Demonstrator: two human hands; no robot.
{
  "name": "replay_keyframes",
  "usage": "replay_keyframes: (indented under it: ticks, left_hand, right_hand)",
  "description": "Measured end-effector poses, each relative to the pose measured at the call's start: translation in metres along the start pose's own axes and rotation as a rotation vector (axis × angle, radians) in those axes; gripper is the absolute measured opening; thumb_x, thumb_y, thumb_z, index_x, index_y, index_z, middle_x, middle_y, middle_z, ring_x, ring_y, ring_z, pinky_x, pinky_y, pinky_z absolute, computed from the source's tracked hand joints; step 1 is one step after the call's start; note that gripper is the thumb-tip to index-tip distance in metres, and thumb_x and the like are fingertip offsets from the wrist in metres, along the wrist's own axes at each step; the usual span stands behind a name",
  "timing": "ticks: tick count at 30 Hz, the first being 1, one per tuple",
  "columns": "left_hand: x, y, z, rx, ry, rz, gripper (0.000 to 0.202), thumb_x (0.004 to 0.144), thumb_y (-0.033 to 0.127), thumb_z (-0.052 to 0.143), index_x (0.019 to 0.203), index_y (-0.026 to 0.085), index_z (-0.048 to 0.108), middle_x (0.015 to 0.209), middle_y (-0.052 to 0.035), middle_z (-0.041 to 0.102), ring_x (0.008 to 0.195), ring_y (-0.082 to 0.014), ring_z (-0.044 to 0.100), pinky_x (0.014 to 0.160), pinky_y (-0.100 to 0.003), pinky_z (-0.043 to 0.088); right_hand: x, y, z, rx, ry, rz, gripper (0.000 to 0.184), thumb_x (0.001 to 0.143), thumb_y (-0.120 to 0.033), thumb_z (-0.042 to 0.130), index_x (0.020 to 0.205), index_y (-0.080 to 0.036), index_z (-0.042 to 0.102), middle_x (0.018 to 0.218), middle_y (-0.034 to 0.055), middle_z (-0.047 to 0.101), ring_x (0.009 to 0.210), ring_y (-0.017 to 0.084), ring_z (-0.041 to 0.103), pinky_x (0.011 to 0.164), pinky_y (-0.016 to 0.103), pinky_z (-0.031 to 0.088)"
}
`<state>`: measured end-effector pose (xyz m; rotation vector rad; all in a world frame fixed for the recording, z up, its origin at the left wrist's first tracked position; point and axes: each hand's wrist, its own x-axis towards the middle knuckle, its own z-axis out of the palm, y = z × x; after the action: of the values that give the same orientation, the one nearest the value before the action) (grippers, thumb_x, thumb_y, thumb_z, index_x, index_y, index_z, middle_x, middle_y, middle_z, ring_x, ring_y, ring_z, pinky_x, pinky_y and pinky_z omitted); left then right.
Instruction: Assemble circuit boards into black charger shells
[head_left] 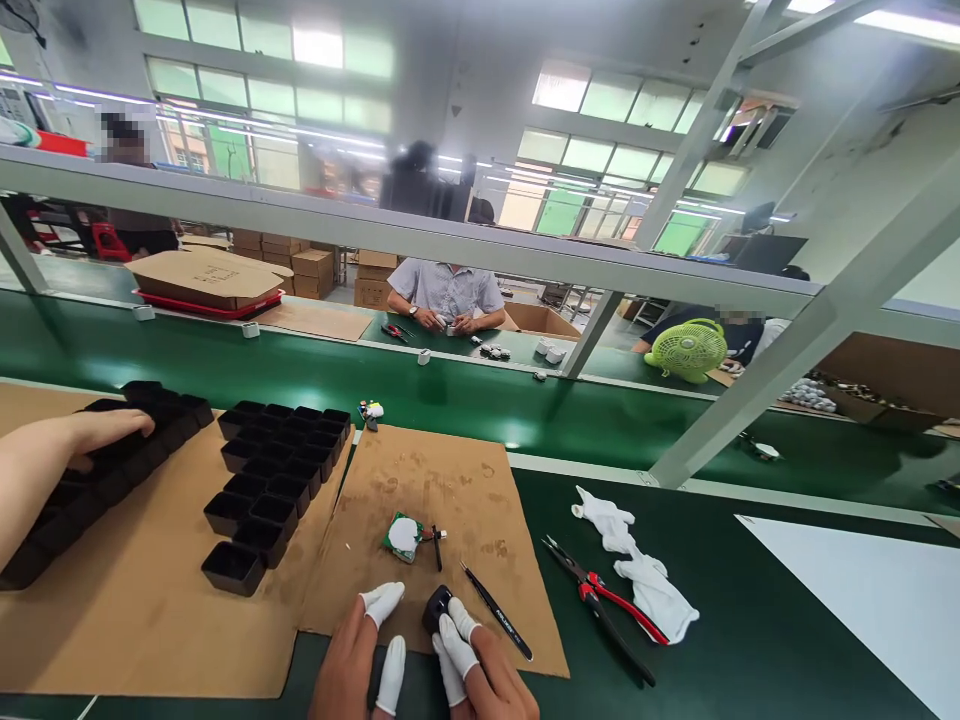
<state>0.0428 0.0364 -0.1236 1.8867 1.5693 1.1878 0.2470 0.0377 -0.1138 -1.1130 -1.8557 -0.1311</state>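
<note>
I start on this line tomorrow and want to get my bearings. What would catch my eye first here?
At the bottom centre, the left hand and right hand wear white fingertip cots; the right pinches a small black part over the cardboard sheet. Further left lie black compartment trays, with a co-worker's hand resting on one. To the right, red-handled pliers lie beside a white cloth on the green table.

Site: factory assembly line | signs: green conveyor belt [465,395] beyond the right hand [487,675] — black trays [274,470] to its left
</note>
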Motion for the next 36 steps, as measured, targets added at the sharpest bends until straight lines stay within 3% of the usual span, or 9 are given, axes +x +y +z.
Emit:
replay_keyframes:
  ticks: [3,7,12,16,20,25,30,34,36]
  left_hand:
    - [0.0,0.007,-0.001,-0.015,0.013,0.033,0.047,0.115,0.026,0.046,0.156,0.023,0.068,0.15,-0.0159,0.077,0.146,-0.0332,0.071,0.123,-0.052,0.061]
    - [-0.005,0.01,0.001,-0.038,0.02,-0.032,0.047,0.118,0.031,0.043,0.158,0.023,0.065,0.155,-0.0158,0.073,0.156,-0.0342,0.063,0.13,-0.058,0.054]
    - [-0.011,0.003,-0.005,-0.002,-0.046,-0.095,0.044,0.116,0.037,0.052,0.155,0.023,0.067,0.16,-0.017,0.07,0.157,-0.0391,0.061,0.129,-0.064,0.055]
    - [-0.009,-0.002,-0.012,-0.005,-0.137,-0.031,0.045,0.115,0.037,0.054,0.157,0.024,0.066,0.161,-0.0157,0.069,0.154,-0.0373,0.064,0.129,-0.062,0.056]
    - [-0.008,0.002,-0.013,0.007,-0.105,-0.036,0.047,0.114,0.039,0.051,0.156,0.022,0.064,0.158,-0.0181,0.069,0.153,-0.0399,0.062,0.13,-0.069,0.052]
    - [-0.007,0.01,-0.014,-0.004,-0.104,-0.058,0.046,0.116,0.042,0.047,0.154,0.023,0.064,0.16,-0.0171,0.068,0.15,-0.0383,0.064,0.127,-0.068,0.053]
    - [-0.006,0.011,-0.015,0.01,-0.089,-0.053,0.046,0.114,0.044,0.05,0.151,0.021,0.065,0.155,-0.0184,0.07,0.15,-0.0404,0.064,0.125,-0.067,0.053]
    - [-0.005,0.014,-0.014,0.06,-0.059,0.022,0.054,0.108,0.043,0.063,0.158,0.023,0.058,0.157,-0.0177,0.069,0.148,-0.0407,0.064,0.119,-0.062,0.059]
    - [-0.004,0.016,-0.013,0.087,-0.069,0.062,0.056,0.103,0.032,0.064,0.158,0.023,0.058,0.154,-0.0172,0.07,0.143,-0.0398,0.067,0.114,-0.06,0.062]
  right_hand:
    - [0.006,-0.004,-0.001,0.161,0.025,0.117,0.044,0.11,-0.015,0.061,0.145,-0.032,0.082,0.132,0.0116,0.087,0.12,0.03,0.087,0.103,0.035,0.073]
    - [0.017,-0.003,-0.008,0.522,0.198,0.525,0.017,0.096,-0.028,0.09,0.112,-0.024,0.092,0.113,0.0117,0.09,0.1,0.027,0.09,0.087,0.029,0.075]
    - [0.021,0.005,-0.016,0.623,0.322,0.782,0.028,0.101,-0.043,0.086,0.116,-0.02,0.084,0.109,0.0122,0.089,0.097,0.024,0.088,0.086,0.032,0.074]
    - [0.018,0.006,-0.021,0.708,0.375,0.884,0.035,0.097,-0.054,0.089,0.112,-0.024,0.08,0.111,0.0085,0.088,0.099,0.023,0.086,0.083,0.032,0.072]
    - [0.017,0.008,-0.024,0.78,0.393,0.952,0.035,0.1,-0.061,0.083,0.113,-0.029,0.078,0.111,0.0032,0.087,0.095,0.022,0.086,0.086,0.036,0.073]
    - [0.018,0.013,-0.025,0.768,0.388,0.945,0.038,0.106,-0.065,0.072,0.118,-0.029,0.077,0.111,0.0031,0.086,0.094,0.023,0.086,0.089,0.04,0.073]
    - [0.015,0.005,-0.019,0.641,0.358,0.792,0.022,0.112,-0.049,0.07,0.118,-0.028,0.074,0.116,0.0045,0.086,0.1,0.019,0.086,0.089,0.033,0.071]
    - [0.016,-0.018,-0.012,0.512,0.169,0.56,0.004,0.106,-0.026,0.08,0.108,-0.025,0.082,0.124,0.0117,0.085,0.117,0.023,0.084,0.099,0.035,0.069]
    - [0.019,-0.027,-0.01,0.472,0.033,0.428,0.018,0.102,-0.015,0.079,0.112,-0.027,0.087,0.126,0.0119,0.085,0.119,0.025,0.084,0.101,0.036,0.07]
